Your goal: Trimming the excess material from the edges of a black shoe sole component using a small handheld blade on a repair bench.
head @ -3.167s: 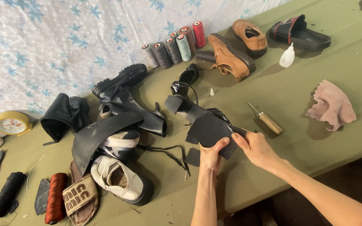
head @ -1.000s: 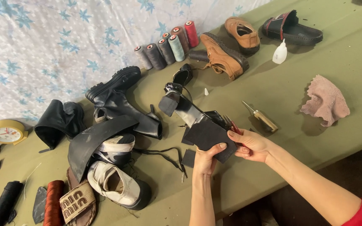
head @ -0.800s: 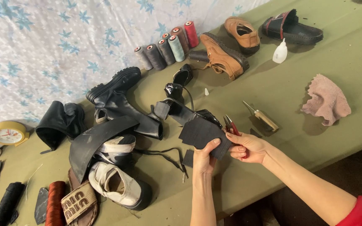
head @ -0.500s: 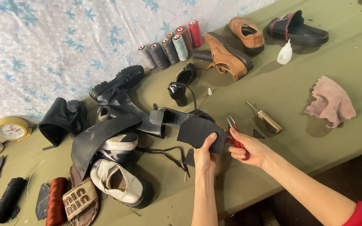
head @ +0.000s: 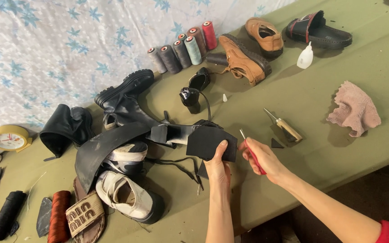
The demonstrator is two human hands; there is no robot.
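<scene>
My left hand (head: 218,165) pinched a black rubber sheet (head: 211,143) upright above the green table (head: 374,67). My right hand (head: 263,156) closed around a red-handled cutter (head: 251,153) just beside it. Farther off lay a wooden-handled awl (head: 284,126), then thread spools (head: 183,49).

I saw the bench evenly and brightly lit, with soft shadows falling toward the lower right of objects such as the pink cloth (head: 355,109). The frame was sharp at centre, slightly bowed at its edges, and dim at lower right.
</scene>
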